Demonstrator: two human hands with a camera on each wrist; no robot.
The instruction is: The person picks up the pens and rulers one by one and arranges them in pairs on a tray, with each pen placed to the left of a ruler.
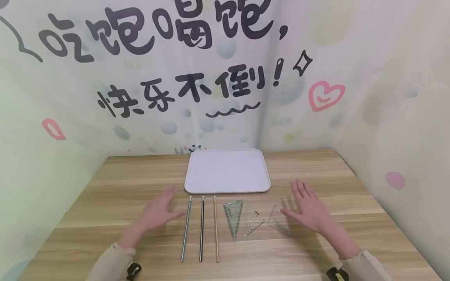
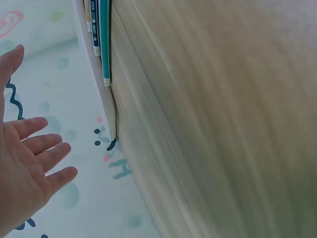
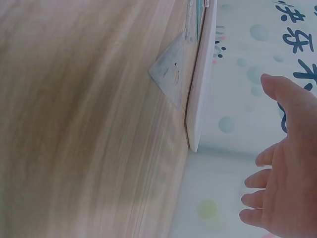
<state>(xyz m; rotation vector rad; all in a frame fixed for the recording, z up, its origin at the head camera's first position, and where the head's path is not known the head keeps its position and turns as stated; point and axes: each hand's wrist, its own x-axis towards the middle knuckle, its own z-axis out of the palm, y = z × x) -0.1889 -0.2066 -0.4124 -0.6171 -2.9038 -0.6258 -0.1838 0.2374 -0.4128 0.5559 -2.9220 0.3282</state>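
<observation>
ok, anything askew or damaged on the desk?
Nothing stands out. Three pencils lie parallel, three set squares beside them, the tray sits square behind. Both hands, left and right, are open and hold nothing.

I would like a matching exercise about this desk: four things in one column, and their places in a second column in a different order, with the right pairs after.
Things:
1. white tray
2. green pencil
3. tinted set square
4. right hand

Places:
A. leftmost of the three pencils, near the left hand
B. at the back of the wooden table, near the wall
C. open, beside the clear set squares
D. just right of the tan pencil

Pairs: 1-B, 2-A, 3-D, 4-C
</observation>
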